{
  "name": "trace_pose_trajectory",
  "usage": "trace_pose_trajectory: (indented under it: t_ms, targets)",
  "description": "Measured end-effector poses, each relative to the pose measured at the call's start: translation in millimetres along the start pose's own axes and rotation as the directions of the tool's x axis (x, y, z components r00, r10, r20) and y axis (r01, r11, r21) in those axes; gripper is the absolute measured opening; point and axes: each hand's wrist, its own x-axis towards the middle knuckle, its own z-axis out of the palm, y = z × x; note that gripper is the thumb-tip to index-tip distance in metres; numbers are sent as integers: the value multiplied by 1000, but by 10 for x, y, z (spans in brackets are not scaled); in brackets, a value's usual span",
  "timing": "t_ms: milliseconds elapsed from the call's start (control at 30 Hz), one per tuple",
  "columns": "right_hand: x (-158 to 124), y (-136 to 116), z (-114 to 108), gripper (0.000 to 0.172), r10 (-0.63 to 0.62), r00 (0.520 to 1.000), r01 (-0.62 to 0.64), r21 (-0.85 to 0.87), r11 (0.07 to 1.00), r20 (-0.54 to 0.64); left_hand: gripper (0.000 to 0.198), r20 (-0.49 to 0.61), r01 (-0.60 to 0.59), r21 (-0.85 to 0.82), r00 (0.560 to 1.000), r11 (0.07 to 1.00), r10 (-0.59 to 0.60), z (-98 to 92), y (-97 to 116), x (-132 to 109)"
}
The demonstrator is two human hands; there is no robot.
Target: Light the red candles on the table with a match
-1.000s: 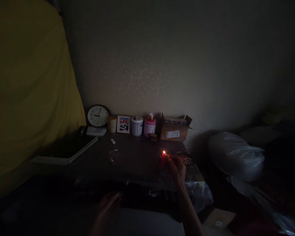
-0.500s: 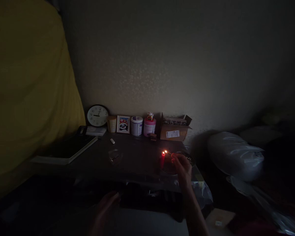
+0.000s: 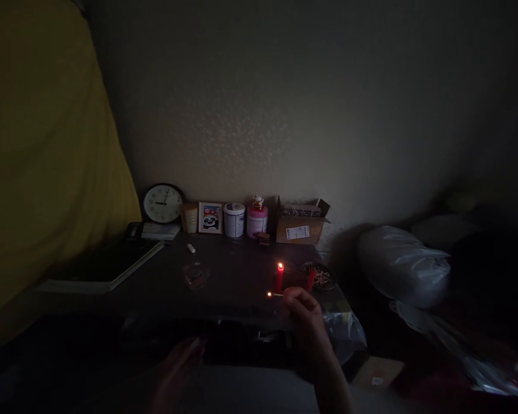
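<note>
My right hand (image 3: 304, 310) pinches a thin matchstick (image 3: 278, 295) whose left tip glows with a small flame. Just above that flame, a lit red candle (image 3: 280, 279) stands upright on the dark table (image 3: 237, 287). A second red candle (image 3: 311, 279) shows behind my fingers, with no flame on it. To its right is a round dish (image 3: 328, 283) of matchsticks. My left hand (image 3: 183, 356) is low at the table's front edge, dim and blurred; whether it holds anything is too dark to tell.
Along the wall stand a clock (image 3: 163, 203), a cup (image 3: 189, 218), a panda picture (image 3: 210, 218), two tins and an open cardboard box (image 3: 300, 230). A large book (image 3: 107, 282) lies at left. Plastic bags (image 3: 401, 267) are at right.
My right hand has moved down and toward me, bringing the burning match away from the lit candle's top. The second red candle has come into view. The whole view has shifted slightly.
</note>
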Motion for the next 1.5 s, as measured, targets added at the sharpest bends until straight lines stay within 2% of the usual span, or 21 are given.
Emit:
trace_pose_trajectory:
  t_ms: [67,133,200,233,333,400,533,600,700,733,800,867,933,1033,1167,1300,1400,1500]
  targets:
    - [-29,62,-17,22,-30,998,31,-24,999,47,41,44,-20,16,999,1000,19,-33,-7,31]
    - [-64,143,-43,19,-64,994,81,-213,974,86,42,68,-38,40,997,998,35,-58,-35,61]
    - [-116,232,-87,18,-35,996,60,-351,934,78,38,90,-62,59,994,996,57,-75,-80,91]
    - [-147,274,-121,19,8,998,16,-354,935,66,35,102,-76,69,992,995,69,-82,-104,105]
    - [-239,385,-286,24,144,988,-130,-203,970,56,27,135,-115,96,986,989,102,-109,-152,141]
    - [-287,447,-439,26,187,982,-183,-102,978,32,26,152,-127,116,982,985,109,-131,-154,153]
    - [-345,490,-764,29,262,956,-262,13,965,-134,31,189,-168,154,972,974,138,-146,-112,138]
    - [-357,443,-911,30,265,938,-253,82,964,-222,34,243,-222,205,955,953,170,-135,-83,117]
    - [-341,340,-1116,34,177,925,-125,171,977,-337,35,288,-245,228,942,942,175,-120,-59,102]
    - [-324,318,-1182,35,133,917,-94,119,988,-376,31,261,-213,200,952,956,158,-119,-64,110]
    - [-279,316,-1309,31,50,899,-108,-108,988,-435,20,185,-132,131,977,983,107,-127,-89,145]
    - [-223,372,-1417,27,-7,875,-189,-354,916,-485,21,128,-64,87,990,994,52,-143,-120,190]
    - [-166,466,-1501,28,-33,853,-257,-474,842,-521,31,114,-34,78,993,996,25,-160,-134,216]
    - [-76,610,-1579,36,-32,839,-318,-538,781,-543,28,110,-17,79,994,997,8,-171,-109,201]
    - [82,754,-1623,41,-45,835,-340,-579,741,-548,27,82,6,80,997,997,-13,-132,-60,174]
    - [280,888,-1642,34,-58,833,-373,-637,674,-550,35,44,18,61,999,998,-21,-102,-66,210]
    - [428,981,-1646,26,-43,845,-396,-677,620,-534,28,21,17,42,1000,999,-18,-111,-80,250]
    - [558,1047,-1634,21,-18,848,-431,-709,558,-530,36,19,40,34,999,999,-41,-132,-88,278]
